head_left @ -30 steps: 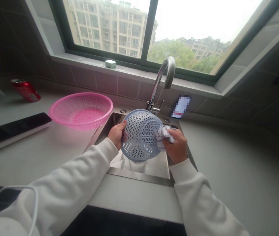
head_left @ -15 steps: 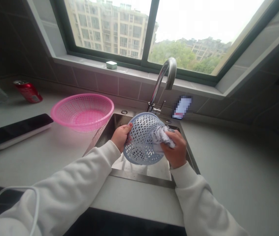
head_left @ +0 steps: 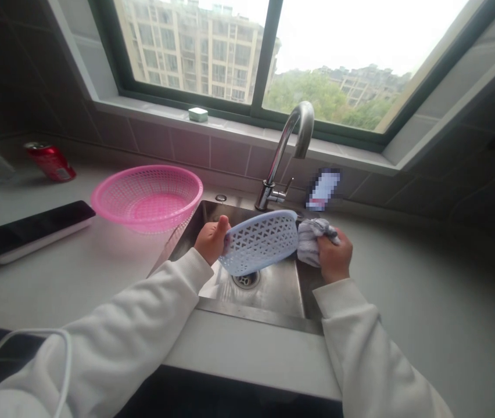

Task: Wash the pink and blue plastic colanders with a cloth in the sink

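Note:
A light blue plastic basket (head_left: 260,244) with a pattern of small holes hangs tilted over the steel sink (head_left: 269,299), its side wall facing me. My left hand (head_left: 211,241) is closed on its left rim, thumb up. My right hand (head_left: 334,255) grips a bunched grey-and-white cloth (head_left: 309,242) at the basket's right end. Whether the cloth touches the rim there I cannot tell. Below the basket the sink's drain (head_left: 246,280) shows in part.
Behind the sink rises a chrome faucet (head_left: 300,133). A pink basket (head_left: 147,220) stands left of the sink, near a dark-topped flat device (head_left: 33,229) and a red can (head_left: 50,162). A phone (head_left: 323,190) leans at the back right. A small green-white box (head_left: 198,114) sits on the sill.
The blue basket has turned from showing its perforated underside to showing its side. My right hand with the cloth has moved right, from the basket's surface to its right end.

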Demonstrator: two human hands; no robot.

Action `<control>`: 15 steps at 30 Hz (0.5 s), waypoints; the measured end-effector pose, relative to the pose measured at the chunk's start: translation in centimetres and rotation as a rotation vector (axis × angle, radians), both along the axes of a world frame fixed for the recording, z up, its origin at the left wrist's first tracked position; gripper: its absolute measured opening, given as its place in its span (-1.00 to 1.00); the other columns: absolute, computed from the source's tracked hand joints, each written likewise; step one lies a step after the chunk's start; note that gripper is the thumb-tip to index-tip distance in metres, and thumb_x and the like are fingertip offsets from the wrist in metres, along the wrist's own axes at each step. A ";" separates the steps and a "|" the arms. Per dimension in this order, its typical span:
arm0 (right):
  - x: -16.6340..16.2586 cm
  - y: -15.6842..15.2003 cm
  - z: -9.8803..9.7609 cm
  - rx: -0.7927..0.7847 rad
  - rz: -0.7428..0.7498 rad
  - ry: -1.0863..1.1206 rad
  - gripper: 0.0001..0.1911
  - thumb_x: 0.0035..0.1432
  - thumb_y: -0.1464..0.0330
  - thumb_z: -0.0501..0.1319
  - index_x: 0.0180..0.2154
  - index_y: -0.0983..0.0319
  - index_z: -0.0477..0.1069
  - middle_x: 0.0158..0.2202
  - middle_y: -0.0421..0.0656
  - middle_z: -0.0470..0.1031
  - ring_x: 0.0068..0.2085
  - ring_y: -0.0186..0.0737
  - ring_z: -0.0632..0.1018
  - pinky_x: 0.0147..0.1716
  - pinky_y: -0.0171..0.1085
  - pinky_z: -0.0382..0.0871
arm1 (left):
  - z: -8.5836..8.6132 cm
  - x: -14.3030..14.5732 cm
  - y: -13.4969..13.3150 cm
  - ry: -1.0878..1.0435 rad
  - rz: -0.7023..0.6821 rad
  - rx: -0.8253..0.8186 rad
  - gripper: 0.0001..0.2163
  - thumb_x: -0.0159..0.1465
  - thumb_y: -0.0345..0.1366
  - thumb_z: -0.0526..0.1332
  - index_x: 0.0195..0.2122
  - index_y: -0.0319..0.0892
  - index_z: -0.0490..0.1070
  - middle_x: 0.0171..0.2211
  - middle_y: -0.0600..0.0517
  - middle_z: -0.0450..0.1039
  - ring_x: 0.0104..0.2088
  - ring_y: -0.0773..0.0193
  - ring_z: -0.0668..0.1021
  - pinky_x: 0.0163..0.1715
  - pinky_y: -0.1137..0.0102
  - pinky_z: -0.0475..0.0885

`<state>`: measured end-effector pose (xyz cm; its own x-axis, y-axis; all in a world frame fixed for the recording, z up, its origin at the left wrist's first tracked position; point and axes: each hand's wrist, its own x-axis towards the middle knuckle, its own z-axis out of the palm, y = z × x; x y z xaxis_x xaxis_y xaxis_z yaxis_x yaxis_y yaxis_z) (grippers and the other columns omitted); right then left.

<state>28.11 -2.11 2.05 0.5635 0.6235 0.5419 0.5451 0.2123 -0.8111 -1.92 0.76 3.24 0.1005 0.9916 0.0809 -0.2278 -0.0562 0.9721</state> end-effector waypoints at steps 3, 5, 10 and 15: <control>0.0 -0.1 0.1 0.064 -0.069 0.120 -0.95 -0.04 0.39 0.27 -0.44 0.23 0.45 -0.54 -0.27 0.38 -0.51 -0.30 0.34 -0.48 -0.26 0.25 | 0.5 -0.6 -0.7 0.140 0.060 0.172 -0.48 0.21 -0.12 0.34 -0.81 -0.17 0.22 -0.80 0.11 0.11 -0.70 0.40 0.19 -0.64 0.43 0.04; 0.1 -0.4 0.4 0.128 -0.098 0.068 -0.95 -0.04 0.40 0.26 -0.42 0.22 0.45 -0.51 -0.25 0.39 -0.48 -0.27 0.38 -0.44 -0.24 0.28 | 1.0 -1.1 -1.0 0.199 0.031 0.272 -0.54 0.15 -0.30 0.36 -0.82 -0.15 0.21 -0.77 0.12 0.09 -0.66 0.38 0.17 -0.58 0.43 0.05; -0.9 -1.7 1.4 0.125 0.081 -0.451 -0.85 -0.04 0.42 0.28 -0.33 0.17 0.53 -0.35 -0.15 0.43 -0.29 -0.13 0.48 -0.25 -0.16 0.38 | 2.2 -2.0 -0.9 0.311 -0.181 0.391 -0.65 0.00 -0.48 0.34 -0.82 -0.10 0.27 -0.72 0.10 0.17 -0.58 0.32 0.24 -0.43 0.42 0.23; -5.5 -2.6 2.0 0.044 0.432 -0.445 -0.79 -0.08 0.42 0.29 -0.30 0.16 0.52 -0.32 -0.18 0.44 -0.31 -0.16 0.49 -0.29 -0.19 0.42 | 2.6 -1.0 -1.4 0.217 -0.267 0.253 -0.67 0.06 -0.41 0.27 -0.81 -0.05 0.31 -0.73 0.01 0.26 -0.55 0.23 0.34 -0.36 0.35 0.32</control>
